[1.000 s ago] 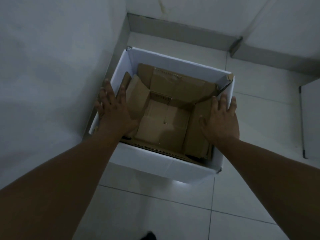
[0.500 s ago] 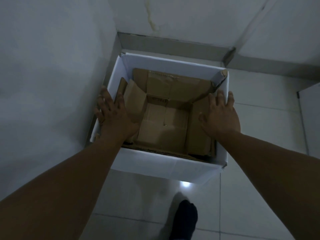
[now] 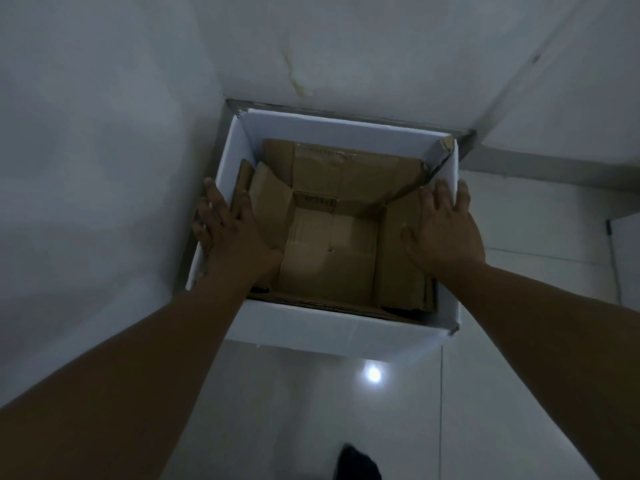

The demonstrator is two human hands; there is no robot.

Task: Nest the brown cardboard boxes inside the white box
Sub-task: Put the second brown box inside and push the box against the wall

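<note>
The white box [image 3: 332, 332] stands on the tiled floor, pushed into the corner of two walls. Inside it sit nested brown cardboard boxes [image 3: 329, 244], open at the top, their flaps standing up along the white walls. My left hand [image 3: 230, 233] lies flat, fingers spread, on the left rim of the white box and the brown flap beside it. My right hand [image 3: 445, 230] lies flat on the right rim and the right brown flap. Neither hand is closed around anything.
A grey wall [image 3: 104, 168] runs close along the box's left side and another wall [image 3: 363, 57] stands behind it. Glossy floor tiles [image 3: 311, 410] spread in front, with a light reflection. A dark sock-clad foot [image 3: 358, 465] shows at the bottom edge.
The white box has slid away from me into the wall corner with both hands on its rims. The view has stepped forward, and the foot has come into view.
</note>
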